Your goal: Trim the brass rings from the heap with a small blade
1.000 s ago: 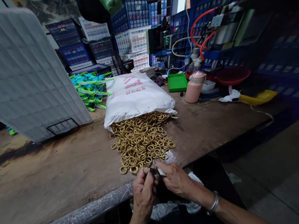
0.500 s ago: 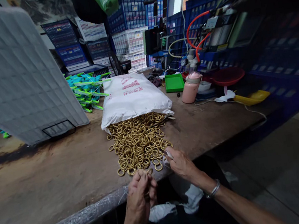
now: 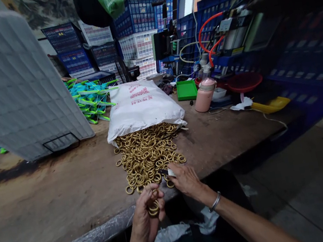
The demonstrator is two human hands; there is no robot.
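Note:
A heap of gold rings (image 3: 146, 152) spills onto the table from the mouth of a white sack (image 3: 143, 105) with red print. My left hand (image 3: 147, 210) is at the table's front edge, palm partly turned up, its fingers curled around a few gold rings (image 3: 153, 208). My right hand (image 3: 186, 179) grips what looks like a small knife (image 3: 167, 173) with a white handle and dark blade. Its tip points left, over the near side of the heap. Part of the handle is hidden in my fingers.
On the left stands a large pale ribbed panel (image 3: 16, 87). Green and blue plastic pieces (image 3: 91, 97) lie behind it. To the right are a green tray (image 3: 186, 90), a pink bottle (image 3: 205, 96), a red dish (image 3: 244, 82) and a yellow scoop (image 3: 272, 105). Crates (image 3: 139, 44) are stacked behind.
The hands were together at the blade, then separated. My left hand has turned, so rings show in its palm. My right hand went out to the right, then back left with the knife.

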